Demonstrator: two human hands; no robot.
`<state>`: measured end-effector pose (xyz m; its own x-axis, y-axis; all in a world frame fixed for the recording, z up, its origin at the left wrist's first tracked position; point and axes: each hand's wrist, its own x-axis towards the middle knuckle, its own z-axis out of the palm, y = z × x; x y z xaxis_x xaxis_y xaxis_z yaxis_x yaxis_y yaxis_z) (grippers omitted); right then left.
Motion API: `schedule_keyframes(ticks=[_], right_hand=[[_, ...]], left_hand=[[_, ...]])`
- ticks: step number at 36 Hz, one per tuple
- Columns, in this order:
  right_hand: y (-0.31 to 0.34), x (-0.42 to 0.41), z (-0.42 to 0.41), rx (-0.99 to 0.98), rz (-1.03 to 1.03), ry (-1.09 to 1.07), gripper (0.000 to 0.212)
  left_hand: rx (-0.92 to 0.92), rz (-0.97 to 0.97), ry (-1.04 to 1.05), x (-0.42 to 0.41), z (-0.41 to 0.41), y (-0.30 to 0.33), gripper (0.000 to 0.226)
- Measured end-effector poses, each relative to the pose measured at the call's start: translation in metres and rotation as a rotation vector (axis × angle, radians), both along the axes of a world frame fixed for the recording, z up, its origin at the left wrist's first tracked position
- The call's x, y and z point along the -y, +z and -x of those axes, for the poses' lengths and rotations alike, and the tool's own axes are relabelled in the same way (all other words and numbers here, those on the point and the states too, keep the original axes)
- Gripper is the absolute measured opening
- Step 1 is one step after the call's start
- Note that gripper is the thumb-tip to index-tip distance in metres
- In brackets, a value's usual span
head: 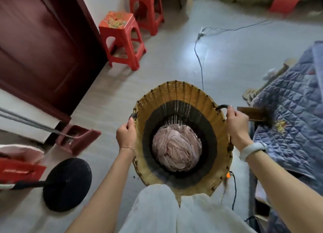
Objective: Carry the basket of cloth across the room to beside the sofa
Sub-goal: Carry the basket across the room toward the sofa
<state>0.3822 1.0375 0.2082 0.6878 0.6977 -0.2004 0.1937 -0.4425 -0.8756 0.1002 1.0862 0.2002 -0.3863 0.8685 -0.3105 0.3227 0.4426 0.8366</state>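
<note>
A deep round wicker basket (176, 94), tan at the rim with a dark band lower down, hangs in front of my legs. A crumpled pale pink cloth (176, 150) lies at its bottom. My left hand (126, 134) is closed around the dark handle on the basket's left rim. My right hand (235, 123) grips the dark handle on the right rim; a pale band sits on that wrist. The basket seems held off the grey floor.
Two red plastic stools (122, 38) stand ahead on the left by a dark red door (40, 45). A grey cable (199, 57) runs across the floor ahead. A blue quilted cover (293, 117) is close on the right. A black round stand base (67, 183) and a dustpan (78, 139) lie on the left.
</note>
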Motion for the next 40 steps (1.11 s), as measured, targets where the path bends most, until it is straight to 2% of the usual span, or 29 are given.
schedule_keyframes(ticks=[7, 14, 16, 20, 28, 35, 40], right_hand=[[0.020, -0.101, -0.044, 0.053, -0.013, -0.125, 0.044], [0.041, -0.215, -0.115, 0.069, -0.071, -0.154, 0.041], [0.042, -0.255, -0.139, 0.080, -0.084, -0.162, 0.043], [0.036, -0.330, -0.187, 0.046, -0.109, -0.196, 0.044], [0.029, -0.419, -0.272, -0.039, -0.101, -0.239, 0.040], [0.013, -0.466, -0.337, 0.032, -0.085, -0.302, 0.042], [0.000, -0.514, -0.390, 0.060, -0.055, -0.319, 0.044]], left_hand=[[0.045, -0.046, -0.100, -0.145, -0.060, 0.023, 0.045], [0.053, -0.155, -0.198, -0.275, -0.130, 0.051, 0.048], [0.069, -0.164, -0.209, -0.313, -0.154, 0.055, 0.044], [0.051, -0.151, -0.223, -0.384, -0.207, 0.061, 0.049], [-0.011, -0.133, -0.227, -0.480, -0.302, 0.061, 0.039], [-0.101, -0.206, -0.273, -0.535, -0.366, 0.056, 0.038], [-0.114, -0.182, -0.306, -0.590, -0.425, 0.044, 0.045]])
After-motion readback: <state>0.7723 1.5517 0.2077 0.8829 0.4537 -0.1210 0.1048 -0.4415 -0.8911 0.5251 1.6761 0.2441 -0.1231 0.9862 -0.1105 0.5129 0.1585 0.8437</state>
